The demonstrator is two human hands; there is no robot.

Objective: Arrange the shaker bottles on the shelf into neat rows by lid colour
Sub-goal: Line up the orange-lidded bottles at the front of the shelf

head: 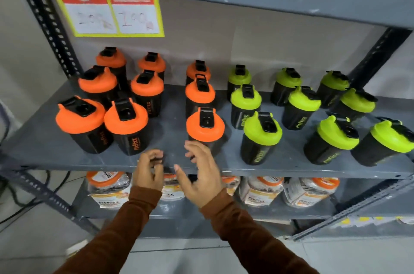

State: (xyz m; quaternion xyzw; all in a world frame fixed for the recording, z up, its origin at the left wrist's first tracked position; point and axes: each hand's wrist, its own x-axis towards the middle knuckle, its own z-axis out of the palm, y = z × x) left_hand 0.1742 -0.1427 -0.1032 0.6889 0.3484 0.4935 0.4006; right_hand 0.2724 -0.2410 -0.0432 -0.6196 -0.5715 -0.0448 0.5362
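**Bottles grouped by lid colour, both hands free at the shelf edge**

A grey metal shelf (44,139) carries black shaker bottles in two colour groups. The orange-lidded bottles (126,118) fill the left half: two columns of three close together at the far left, then a third column of three standing apart nearer the middle, its front bottle (205,125) closest to the hands. The green-lidded bottles (262,128) take the right half in three columns running front to back, the rightmost column reaching the edge of the view. All bottles stand upright with their black flip caps closed. A clear strip of bare shelf separates the second orange column from the third.

The left hand (149,169) hovers at the shelf's front edge with fingers curled loosely inward, holding nothing. The right hand (201,175) is just beside it, fingers spread and released, its fingertips close below the front orange bottle of the middle column; I cannot tell whether they touch it. Both arms wear brown sleeves (226,217).

A green-and-yellow price sign (112,5) hangs from the shelf above at the left. On the lower shelf sit clear jars (108,188) with orange lids and labels.
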